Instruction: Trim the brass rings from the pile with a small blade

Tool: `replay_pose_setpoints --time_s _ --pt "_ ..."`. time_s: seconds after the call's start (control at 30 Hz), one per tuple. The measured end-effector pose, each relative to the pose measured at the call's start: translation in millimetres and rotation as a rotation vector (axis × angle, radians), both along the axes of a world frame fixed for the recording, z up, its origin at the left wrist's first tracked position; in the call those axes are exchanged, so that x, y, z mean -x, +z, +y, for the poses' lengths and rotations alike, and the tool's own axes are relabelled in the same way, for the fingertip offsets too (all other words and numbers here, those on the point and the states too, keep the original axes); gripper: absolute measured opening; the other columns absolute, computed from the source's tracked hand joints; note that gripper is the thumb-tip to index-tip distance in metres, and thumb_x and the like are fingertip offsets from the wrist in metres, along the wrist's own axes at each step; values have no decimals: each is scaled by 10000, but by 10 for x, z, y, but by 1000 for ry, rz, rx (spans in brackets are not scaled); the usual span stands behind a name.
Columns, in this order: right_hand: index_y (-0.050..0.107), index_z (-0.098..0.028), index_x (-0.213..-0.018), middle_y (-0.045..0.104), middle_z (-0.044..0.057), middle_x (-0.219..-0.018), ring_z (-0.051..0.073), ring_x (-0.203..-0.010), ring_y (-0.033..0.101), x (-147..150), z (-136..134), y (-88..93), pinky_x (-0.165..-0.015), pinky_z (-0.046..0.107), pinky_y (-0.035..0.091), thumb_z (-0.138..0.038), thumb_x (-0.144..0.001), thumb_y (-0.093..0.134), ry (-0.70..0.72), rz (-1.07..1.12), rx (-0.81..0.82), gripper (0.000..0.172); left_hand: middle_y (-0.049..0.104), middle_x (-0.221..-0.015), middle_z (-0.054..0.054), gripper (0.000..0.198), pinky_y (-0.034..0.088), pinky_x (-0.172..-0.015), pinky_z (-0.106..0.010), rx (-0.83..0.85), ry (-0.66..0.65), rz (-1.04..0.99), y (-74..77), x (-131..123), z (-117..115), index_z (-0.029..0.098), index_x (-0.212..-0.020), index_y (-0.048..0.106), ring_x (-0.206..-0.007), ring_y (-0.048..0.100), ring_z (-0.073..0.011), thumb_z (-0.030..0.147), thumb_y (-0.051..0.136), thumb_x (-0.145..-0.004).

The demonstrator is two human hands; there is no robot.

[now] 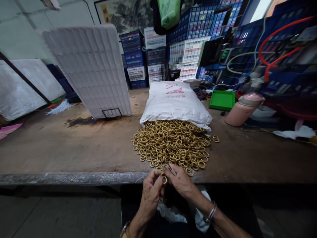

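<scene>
A large heap of brass-coloured rings spreads from the mouth of a white sack toward the table's front edge. Just in front of the heap, my left hand is closed, pinching a brass ring between thumb and fingers. Close beside it, my right hand is closed around a small, thin metal tool whose kind I cannot make out. The tips of both hands nearly meet at the ring. Under the hands, clear plastic lies at my lap.
A tall pale ribbed panel stands at the left on a small wire stand. To the right are a pink bottle, a green tray and red hoses. Stacked crates line the back. One ring pair lies apart.
</scene>
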State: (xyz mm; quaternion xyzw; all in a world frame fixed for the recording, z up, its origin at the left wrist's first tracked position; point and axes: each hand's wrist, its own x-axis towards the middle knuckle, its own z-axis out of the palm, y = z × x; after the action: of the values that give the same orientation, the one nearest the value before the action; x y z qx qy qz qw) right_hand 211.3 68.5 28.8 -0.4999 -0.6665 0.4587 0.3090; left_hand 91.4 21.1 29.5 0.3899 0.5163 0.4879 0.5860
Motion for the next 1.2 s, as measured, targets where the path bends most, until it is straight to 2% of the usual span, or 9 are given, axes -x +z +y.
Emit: replay_pose_setpoints --time_s 0.17,0.5,0.67,0.8,0.93,1.07,1.2 --pt "412 -180 -586 355 -57 -550 82 -527 338 9 -22 30 -490 200 298 -430 -818 374 12 -12 -40 343 380 -491 78 323 273 -348 -147 30 -21 -108 1 -9 -7 177 -685 426 -350 292 -30 482 484 -772" --pt "400 -185 -585 355 -58 -538 82 -517 341 -1 -26 -2 -495 202 304 -415 -836 344 20 -26 -126 345 429 -526 70 300 274 -348 -150 47 -36 -210 -16 5 -19 180 -714 432 -352 323 -28 465 513 -762" --pt "407 -188 -593 378 -50 -537 88 -510 358 3 -17 16 -497 208 315 -391 -834 321 36 -33 -137 327 432 -498 69 321 268 -342 -153 50 -46 -187 -44 14 -29 179 -692 436 -346 322 -32 483 518 -753" --pt "396 -196 -592 421 -38 -535 100 -512 392 -12 -20 -8 -507 214 315 -310 -819 322 -1 -183 -162 264 450 -511 63 309 271 -341 -149 37 -31 -179 -48 19 -36 181 -706 437 -349 329 -33 476 503 -768" --pt "461 -198 -679 545 -5 -615 122 -576 482 -37 -82 -41 -550 218 319 -144 -740 345 92 -344 -190 141 432 -517 69 302 284 -362 -150 11 -19 -204 -45 25 -31 183 -727 441 -360 320 -30 473 516 -763" --pt "495 -194 -744 604 15 -671 130 -608 529 -47 -128 -82 -556 219 297 -55 -648 355 173 -461 -217 220 403 -485 78 296 270 -366 -154 -8 -18 -216 -72 29 -29 183 -740 442 -357 299 -33 468 522 -762" --pt "497 -193 -772 614 17 -683 134 -627 547 -47 -121 -118 -557 220 287 -54 -651 350 184 -500 -233 235 409 -484 75 287 269 -363 -160 -28 -30 -206 -88 28 -36 183 -730 440 -354 305 -36 459 507 -776"
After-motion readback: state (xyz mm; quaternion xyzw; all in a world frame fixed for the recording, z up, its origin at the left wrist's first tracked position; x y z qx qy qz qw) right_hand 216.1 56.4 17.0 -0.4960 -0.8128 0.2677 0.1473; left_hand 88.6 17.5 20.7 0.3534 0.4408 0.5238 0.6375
